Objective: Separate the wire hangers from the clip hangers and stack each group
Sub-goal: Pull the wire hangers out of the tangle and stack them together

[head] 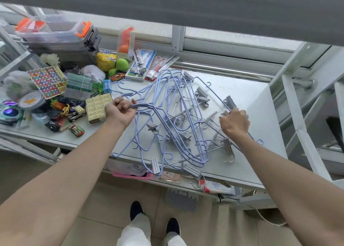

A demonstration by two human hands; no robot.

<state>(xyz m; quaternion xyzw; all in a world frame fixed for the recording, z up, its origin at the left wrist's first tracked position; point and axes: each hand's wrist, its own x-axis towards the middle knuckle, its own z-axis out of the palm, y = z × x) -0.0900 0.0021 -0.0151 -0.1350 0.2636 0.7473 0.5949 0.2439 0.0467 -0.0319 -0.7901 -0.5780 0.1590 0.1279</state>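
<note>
A tangled heap of light blue wire hangers (167, 104) and metal clip hangers with grey clips (202, 96) lies mixed on the white table (247, 96). My left hand (121, 111) grips the necks of some blue wire hangers at the heap's left edge. At the heap's right side, my right hand (234, 122) is curled round a hanger wire, close to a grey clip (229, 101). Some hangers stick out over the table's near edge.
Toy cars (74, 129), a box (98, 108), stickers (46, 80), bottles and plastic storage bins (55, 33) crowd the table's left part. Stationery packs (143, 63) lie behind the heap. A metal frame (297, 106) stands at the right. Bare tabletop shows at the right rear.
</note>
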